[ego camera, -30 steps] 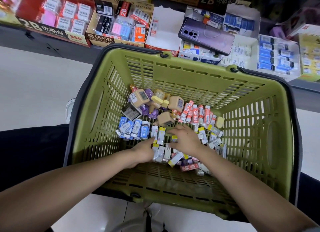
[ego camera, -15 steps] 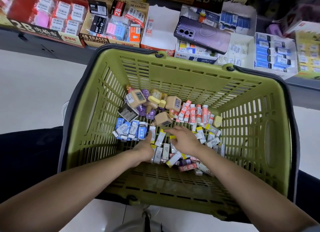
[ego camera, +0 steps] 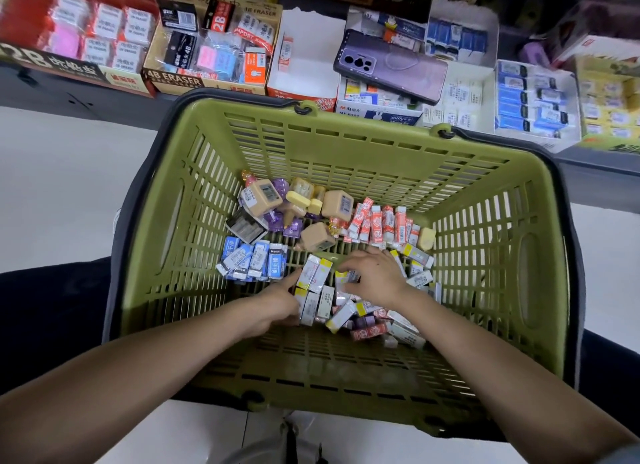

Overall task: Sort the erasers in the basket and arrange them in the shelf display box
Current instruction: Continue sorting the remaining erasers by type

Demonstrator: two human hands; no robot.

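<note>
A green plastic basket (ego camera: 346,145) holds several wrapped erasers in groups: blue ones (ego camera: 254,261) at the left, tan blocks (ego camera: 337,204) at the back, red-and-white ones (ego camera: 379,223) at the right, white-and-yellow ones (ego camera: 313,273) in the middle. Both my hands are down in the basket. My left hand (ego camera: 277,299) touches the white-and-yellow erasers from the left, fingers stretched along them. My right hand (ego camera: 374,276) lies palm down over the pile, fingers curled on a white-and-yellow eraser (ego camera: 344,276). The shelf display boxes (ego camera: 304,58) stand just beyond the basket.
On the shelf behind: a red 2B box (ego camera: 69,41), a 4B ERASER box (ego camera: 207,58), a near-empty white box, boxes of blue erasers (ego camera: 530,100), a yellow box (ego camera: 613,107). A purple phone (ego camera: 391,67) lies across the boxes. White floor on both sides.
The view has shifted slightly. My left hand slid forward beside the white-and-yellow erasers, and my right hand moved a little left over the pile.
</note>
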